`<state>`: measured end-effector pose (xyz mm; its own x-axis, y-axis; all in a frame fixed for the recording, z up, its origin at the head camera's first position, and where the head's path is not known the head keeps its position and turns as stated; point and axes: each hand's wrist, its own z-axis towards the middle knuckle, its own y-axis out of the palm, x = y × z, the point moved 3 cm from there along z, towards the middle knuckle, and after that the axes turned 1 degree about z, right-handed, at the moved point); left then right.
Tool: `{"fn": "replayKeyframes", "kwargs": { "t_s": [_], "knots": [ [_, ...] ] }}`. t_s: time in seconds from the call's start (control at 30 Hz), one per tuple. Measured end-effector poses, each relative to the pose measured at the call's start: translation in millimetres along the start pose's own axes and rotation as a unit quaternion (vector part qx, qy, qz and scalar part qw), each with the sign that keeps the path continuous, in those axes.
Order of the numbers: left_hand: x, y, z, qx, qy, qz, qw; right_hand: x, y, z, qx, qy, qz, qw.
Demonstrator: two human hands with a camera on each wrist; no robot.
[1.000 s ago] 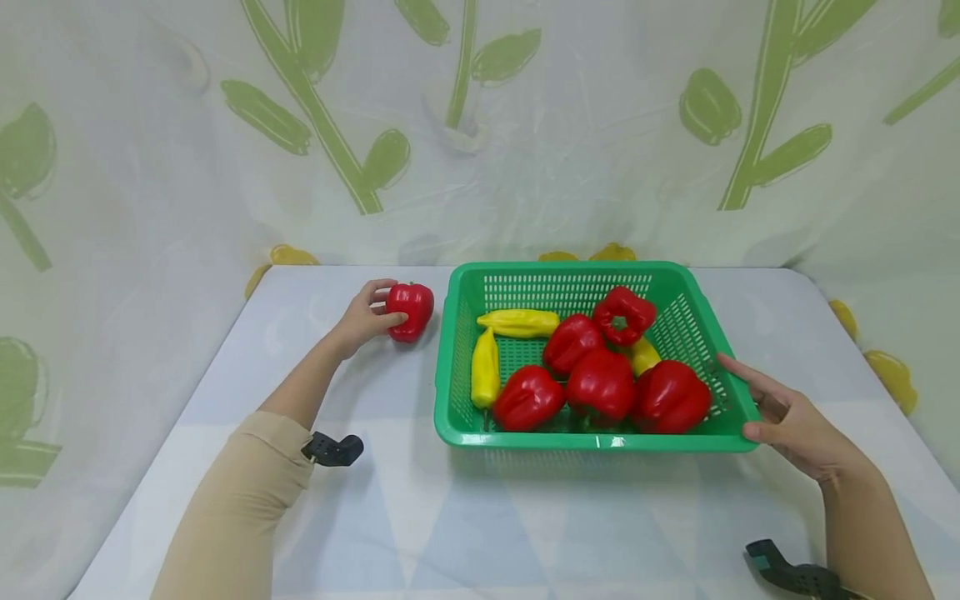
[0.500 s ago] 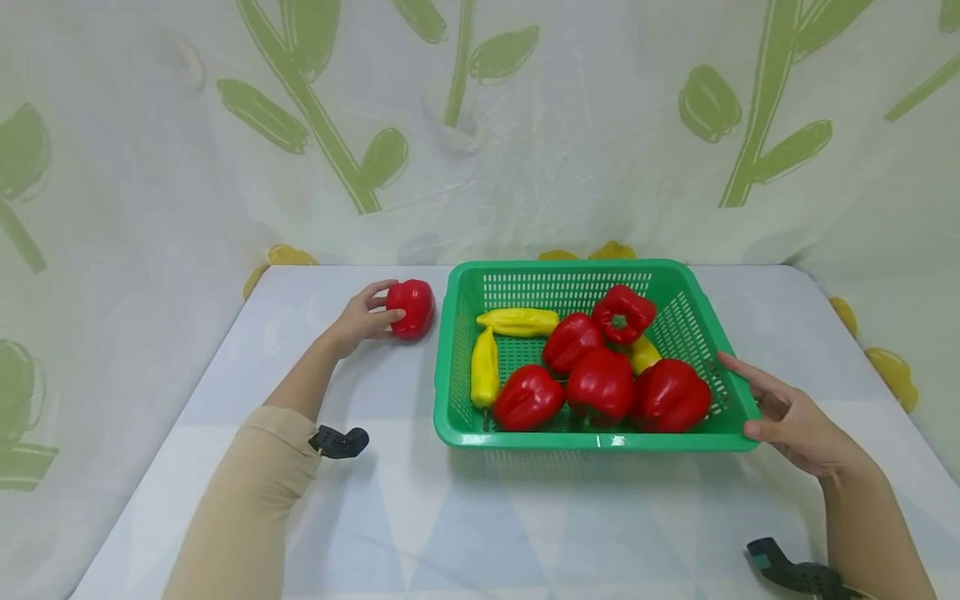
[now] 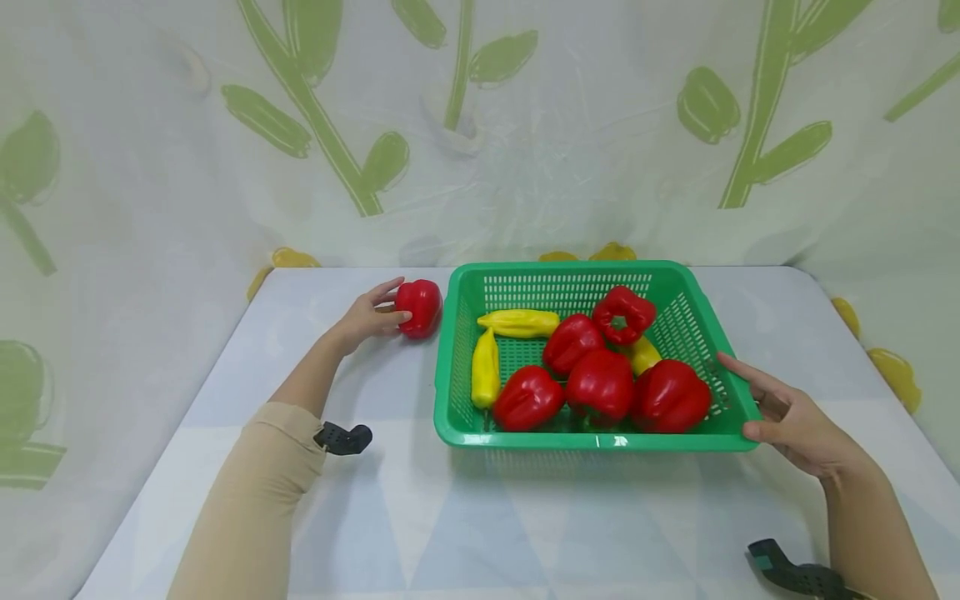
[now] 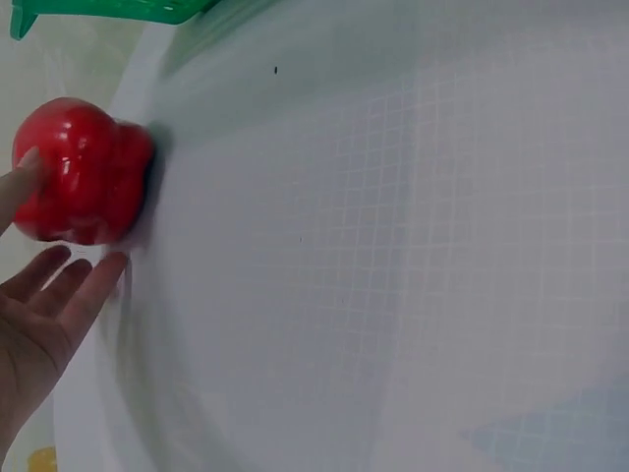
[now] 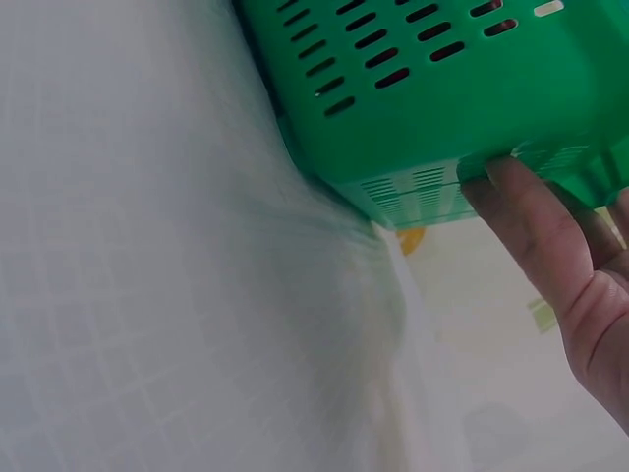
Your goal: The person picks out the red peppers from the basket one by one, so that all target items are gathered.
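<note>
Head view: left hand (image 3: 371, 315) spread, thumb touching a red pepper (image 3: 420, 308) on the table (image 3: 405, 508) just left of the basket (image 3: 525, 441), apparently not yet let go; five reds (image 3: 600, 383) and three yellows (image 3: 486, 371) lie inside, so work looks partly done; right hand (image 3: 802, 433), fingers parted, touches the basket's right corner
</note>
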<state>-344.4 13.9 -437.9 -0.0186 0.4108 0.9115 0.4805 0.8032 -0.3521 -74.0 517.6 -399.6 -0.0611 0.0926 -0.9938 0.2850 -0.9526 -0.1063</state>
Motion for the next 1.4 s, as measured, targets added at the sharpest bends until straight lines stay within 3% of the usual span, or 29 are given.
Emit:
{"fn": "replayKeyframes", "kwargs": {
  "t_s": [0.2, 0.6, 1.03, 1.23, 1.4],
  "knots": [
    [6.6, -7.7, -1.1, 0.029, 0.034, 0.045, 0.9980, 1.0, 0.4, -0.6, 0.002, 0.006, 0.009, 0.9999],
    [37.4, -2.7, -10.2, 0.044, 0.078, 0.037, 0.9953, -0.3, 1.3, 0.1, 0.007, 0.005, -0.008, 0.9999],
    [81.3, 14.6, -20.2, 0.001, 0.128, 0.077, 0.9888, -1.3, 1.1, 0.3, 0.008, 0.005, -0.015, 0.9998],
    [108.5, 28.4, -12.9, -0.038, 0.161, 0.071, 0.9837, -2.0, 0.4, -0.2, 0.015, 0.015, -0.028, 0.9994],
    [128.9, 48.5, -6.5, -0.078, 0.167, 0.115, 0.9761, -2.0, 0.7, -0.4, 0.011, 0.013, -0.026, 0.9995]
  ]
}}
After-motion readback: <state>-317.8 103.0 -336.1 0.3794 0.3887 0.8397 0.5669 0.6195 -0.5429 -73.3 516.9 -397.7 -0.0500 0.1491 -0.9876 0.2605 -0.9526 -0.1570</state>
